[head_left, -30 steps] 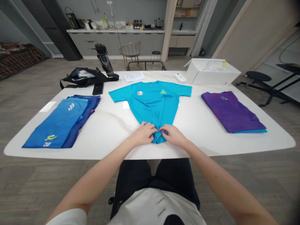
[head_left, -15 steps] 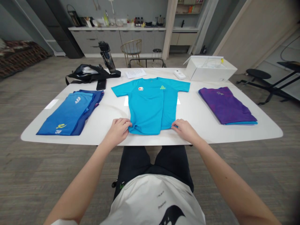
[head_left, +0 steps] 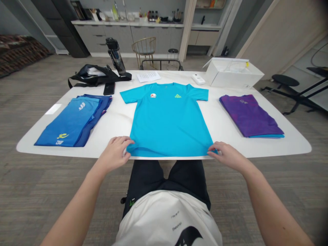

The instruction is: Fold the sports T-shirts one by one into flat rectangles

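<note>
A turquoise T-shirt [head_left: 169,119] lies spread flat on the white table, its collar away from me and its hem along the near edge. It has a small round badge on the left of the chest and a green logo on the right. At the left hem corner, my left hand [head_left: 115,152] has thumb and fingers apart, fingertips against the cloth. My right hand [head_left: 228,154] pinches the right hem corner, with a bit of turquoise showing between thumb and finger. A slight fold runs along the hem's left part.
Folded blue garments [head_left: 69,119] lie left on the table [head_left: 115,119]; a folded purple garment [head_left: 251,116] lies on turquoise cloth at right. Farther back are a black bag [head_left: 94,75], phone [head_left: 109,89], bottle [head_left: 115,56], paper [head_left: 148,76], white device [head_left: 198,79] and white box [head_left: 233,73].
My hands have moved apart from the bunched hem at the middle to the two hem corners. The T-shirt's lower part has opened from gathered and folded over to flat and wide.
</note>
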### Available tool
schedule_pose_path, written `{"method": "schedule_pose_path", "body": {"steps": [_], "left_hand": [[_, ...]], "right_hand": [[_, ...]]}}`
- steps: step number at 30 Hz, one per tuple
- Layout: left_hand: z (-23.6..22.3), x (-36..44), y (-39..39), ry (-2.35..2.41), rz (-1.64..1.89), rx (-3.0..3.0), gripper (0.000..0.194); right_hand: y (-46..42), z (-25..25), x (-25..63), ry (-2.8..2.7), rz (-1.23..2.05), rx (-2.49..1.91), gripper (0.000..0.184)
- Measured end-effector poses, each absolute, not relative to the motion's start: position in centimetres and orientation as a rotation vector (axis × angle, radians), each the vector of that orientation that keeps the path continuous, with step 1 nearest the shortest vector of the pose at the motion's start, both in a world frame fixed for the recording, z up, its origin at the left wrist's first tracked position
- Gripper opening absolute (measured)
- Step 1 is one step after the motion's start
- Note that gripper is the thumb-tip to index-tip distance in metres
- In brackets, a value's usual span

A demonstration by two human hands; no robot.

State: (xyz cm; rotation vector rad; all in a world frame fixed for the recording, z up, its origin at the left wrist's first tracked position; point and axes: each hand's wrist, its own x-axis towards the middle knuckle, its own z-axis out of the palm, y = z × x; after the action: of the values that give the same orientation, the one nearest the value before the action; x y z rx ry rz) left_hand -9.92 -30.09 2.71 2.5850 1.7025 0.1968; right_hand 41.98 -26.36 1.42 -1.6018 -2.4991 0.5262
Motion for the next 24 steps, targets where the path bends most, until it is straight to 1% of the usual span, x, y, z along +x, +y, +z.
{"method": "schedule_pose_path", "body": {"steps": [2, 6, 9, 13, 18, 21, 24], "left_hand": [[2.4, -8.1, -29.4, 1.597, 0.257, 2.577, 0.029], [0.7, -6.0, -28.8, 1.513, 0.195, 2.545, 0.033], [-0.3, -6.1, -29.4, 1.589, 0.141, 2.527, 0.035], [-0.3, -5.0, -29.4, 1.704, 0.127, 2.549, 0.035], [-0.5, -0.6, -26.6, 1.827, 0.23, 2.657, 0.033], [-1.4, 1.0, -26.0, 1.904, 0.24, 2.595, 0.034], [-2.1, 1.3, -27.1, 1.935, 0.211, 2.533, 0.036]], "right_hand": [[-26.4, 1.1, 40.2, -2.442, 0.483, -1.512, 0.027], [-26.6, -0.5, 37.8, -2.442, 0.468, -1.497, 0.028], [-27.4, -0.9, 37.8, -2.483, 0.469, -1.593, 0.026], [-27.4, -0.1, 36.8, -2.538, 0.513, -1.635, 0.03], [-24.4, -0.5, 32.6, -2.472, 0.235, -1.5, 0.031], [-23.4, -2.0, 31.5, -2.438, 0.089, -1.57, 0.034], [-24.2, -3.0, 31.9, -2.447, 0.048, -1.624, 0.036]]}}
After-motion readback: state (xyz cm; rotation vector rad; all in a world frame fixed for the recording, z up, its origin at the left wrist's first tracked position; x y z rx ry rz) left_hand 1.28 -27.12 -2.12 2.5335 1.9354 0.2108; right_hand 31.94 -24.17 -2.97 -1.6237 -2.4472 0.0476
